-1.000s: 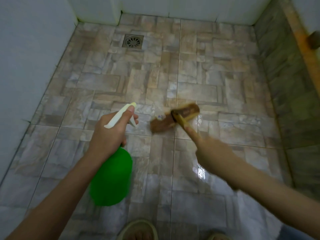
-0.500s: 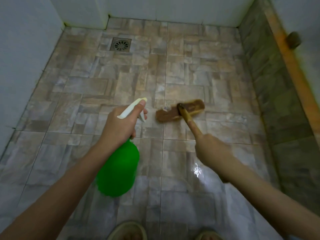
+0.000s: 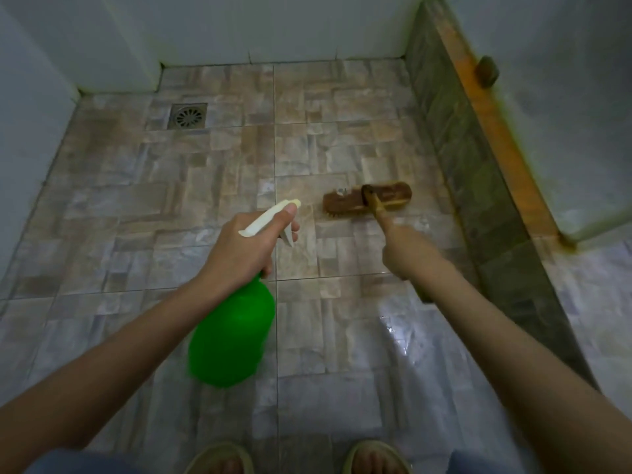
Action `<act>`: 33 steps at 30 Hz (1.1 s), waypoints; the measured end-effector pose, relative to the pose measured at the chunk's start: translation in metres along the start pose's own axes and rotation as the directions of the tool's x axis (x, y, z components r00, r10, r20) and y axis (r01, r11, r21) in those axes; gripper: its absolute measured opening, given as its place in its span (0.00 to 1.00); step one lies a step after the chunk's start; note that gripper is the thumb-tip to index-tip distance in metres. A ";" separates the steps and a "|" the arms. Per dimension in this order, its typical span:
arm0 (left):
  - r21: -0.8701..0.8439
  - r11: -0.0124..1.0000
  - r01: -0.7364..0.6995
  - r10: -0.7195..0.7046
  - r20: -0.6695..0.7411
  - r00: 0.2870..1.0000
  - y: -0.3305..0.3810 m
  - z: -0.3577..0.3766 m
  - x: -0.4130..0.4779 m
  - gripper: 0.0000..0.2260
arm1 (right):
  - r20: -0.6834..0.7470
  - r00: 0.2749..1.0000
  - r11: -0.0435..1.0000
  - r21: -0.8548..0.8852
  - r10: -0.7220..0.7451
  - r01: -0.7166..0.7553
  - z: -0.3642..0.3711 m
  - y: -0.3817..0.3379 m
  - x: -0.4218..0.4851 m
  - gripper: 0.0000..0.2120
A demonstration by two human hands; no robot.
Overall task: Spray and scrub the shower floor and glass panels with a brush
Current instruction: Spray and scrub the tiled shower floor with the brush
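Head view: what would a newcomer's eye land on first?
The bright green spray bottle, low centre, gripped at its neck by the left hand. Right of it, the right hand holds a brown scrub brush by its handle, head down on the tiled floor. A drain sits far left.

Sandals (image 3: pixel 219 460) cut off by the bottom edge, brush handle (image 3: pixel 378 209) mostly hidden in right hand (image 3: pixel 407 254), blurred spray bottle (image 3: pixel 232 336)

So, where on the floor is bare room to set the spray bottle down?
Bare floor lies left of the left hand, up to the drain, and beyond the brush. Crowded around the spray bottle and right hand.
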State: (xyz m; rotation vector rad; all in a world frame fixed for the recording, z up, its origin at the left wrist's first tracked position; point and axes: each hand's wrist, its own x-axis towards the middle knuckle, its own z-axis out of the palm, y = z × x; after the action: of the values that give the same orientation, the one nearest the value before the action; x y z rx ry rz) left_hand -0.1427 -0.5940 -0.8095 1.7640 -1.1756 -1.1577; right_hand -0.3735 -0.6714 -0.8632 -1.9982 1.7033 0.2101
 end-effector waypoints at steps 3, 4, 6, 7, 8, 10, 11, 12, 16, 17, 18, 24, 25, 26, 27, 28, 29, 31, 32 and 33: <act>0.022 0.999 -0.024 0.024 -0.011 1.000 0.005 0.010 -0.002 0.26 | -0.022 0.997 0.997 0.040 0.070 -0.069 0.001 0.012 -0.019 0.48; 0.038 0.999 -0.026 0.027 -0.009 1.000 0.006 0.013 -0.003 0.26 | -0.016 0.995 0.993 0.065 0.097 -0.096 0.010 0.017 -0.043 0.47; 0.043 0.999 -0.021 0.022 -0.010 1.000 0.008 0.019 -0.004 0.26 | -0.001 0.993 0.989 0.085 0.119 -0.118 0.024 0.021 -0.086 0.48; 0.039 0.999 -0.014 0.015 -0.014 1.000 0.009 0.023 -0.003 0.26 | 0.004 0.994 0.992 0.077 0.105 -0.105 0.024 0.026 -0.083 0.48; 0.038 0.999 -0.006 0.007 -0.017 1.000 0.010 0.026 -0.001 0.26 | -0.004 0.997 0.996 0.053 0.078 -0.078 0.020 0.032 -0.065 0.48; 0.035 0.999 -0.006 0.007 -0.027 1.000 0.013 0.034 0.003 0.25 | -0.031 0.998 0.998 0.035 0.050 -0.049 0.002 0.042 -0.011 0.46; 0.031 0.999 -0.011 0.012 -0.035 0.999 0.015 0.039 0.006 0.25 | -0.040 0.998 0.998 0.052 0.044 -0.041 -0.010 0.045 0.012 0.44; 0.031 0.999 -0.013 0.015 -0.043 0.999 0.018 0.043 0.008 0.25 | -0.042 0.998 0.998 0.053 0.041 -0.039 -0.019 0.048 0.026 0.43; 0.043 0.999 -0.006 0.009 -0.050 0.999 0.033 0.050 0.015 0.26 | -0.050 0.989 0.985 0.104 0.140 -0.135 0.004 0.051 -0.033 0.43; 0.046 0.999 -0.005 0.007 -0.049 0.999 0.038 0.049 0.014 0.25 | -0.035 0.989 0.984 0.107 0.144 -0.140 0.013 0.050 -0.057 0.41; 0.050 0.999 -0.004 0.007 -0.050 0.999 0.043 0.048 0.015 0.25 | -0.030 0.988 0.984 0.095 0.154 -0.151 0.017 0.050 -0.066 0.40; 0.061 0.998 -0.024 0.026 -0.028 0.999 0.062 0.040 0.031 0.19 | -0.087 0.993 0.989 0.133 0.080 -0.068 -0.029 0.056 0.062 0.40; 0.065 0.998 -0.023 0.024 -0.017 1.000 0.063 0.039 0.034 0.19 | -0.078 0.992 0.988 0.130 0.095 -0.084 -0.028 0.059 0.059 0.42; 0.064 0.998 -0.025 0.026 -0.002 1.000 0.062 0.038 0.039 0.18 | -0.080 0.989 0.988 0.108 0.121 -0.112 -0.024 0.062 0.044 0.43; 0.059 0.998 -0.022 0.022 0.011 1.000 0.061 0.037 0.042 0.17 | -0.095 0.987 0.991 0.060 0.127 -0.122 -0.013 0.064 0.021 0.44; 0.053 0.999 -0.013 0.012 0.019 1.000 0.059 0.035 0.047 0.16 | -0.112 0.987 0.993 0.002 0.118 -0.119 0.000 0.063 -0.005 0.45; 0.046 0.999 -0.002 0.001 0.021 1.000 0.057 0.034 0.050 0.15 | -0.105 0.987 0.992 -0.026 0.122 -0.126 0.010 0.060 -0.028 0.45; 0.036 0.999 0.014 -0.014 0.014 1.000 0.053 0.031 0.059 0.15 | -0.063 0.986 0.987 -0.008 0.157 -0.158 0.007 0.054 -0.023 0.45; 0.032 0.999 0.017 -0.018 0.019 1.000 0.049 0.029 0.066 0.16 | -0.078 0.987 0.990 0.003 0.143 -0.143 -0.003 0.050 -0.002 0.44; 0.028 1.000 0.012 -0.013 0.021 1.000 0.047 0.028 0.071 0.16 | -0.106 0.987 0.993 0.008 0.122 -0.121 -0.017 0.045 0.026 0.44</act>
State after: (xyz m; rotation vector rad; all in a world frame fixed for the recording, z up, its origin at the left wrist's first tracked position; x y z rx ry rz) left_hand -0.1704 -0.6786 -0.7979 1.7864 -1.2003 -1.1759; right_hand -0.4148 -0.7058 -0.8719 -1.9368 1.8936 0.1461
